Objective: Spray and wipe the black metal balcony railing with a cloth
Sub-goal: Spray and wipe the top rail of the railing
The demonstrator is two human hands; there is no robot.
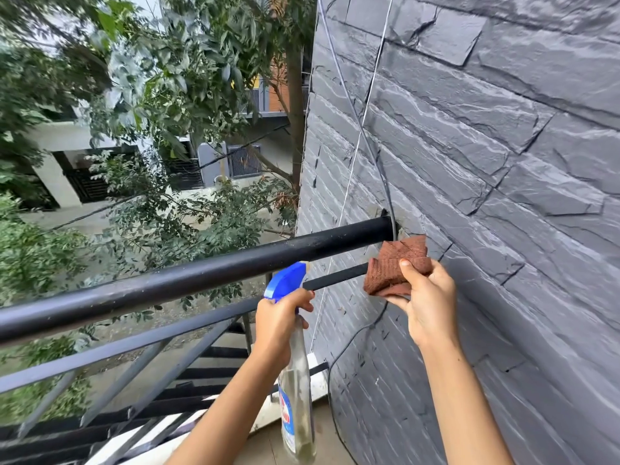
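Observation:
The black metal railing's round top bar (208, 273) runs from the lower left up to the slate wall at the right. Just below that bar, my left hand (280, 318) grips a clear spray bottle (297, 397) with a blue trigger head (287, 280); its nozzle points up at the bar. My right hand (426, 297) pinches a folded brown cloth (396, 266) close to the wall, just below the bar's end and apart from it. The thinner lower rail (335, 278) passes behind the cloth.
A dark grey slate wall (486, 162) fills the right side, with a black cable (379, 152) and a white cord (355, 156) running down it. Slanted railing bars (141, 374) stand below. Trees (161, 78) and buildings lie beyond, with a street far below.

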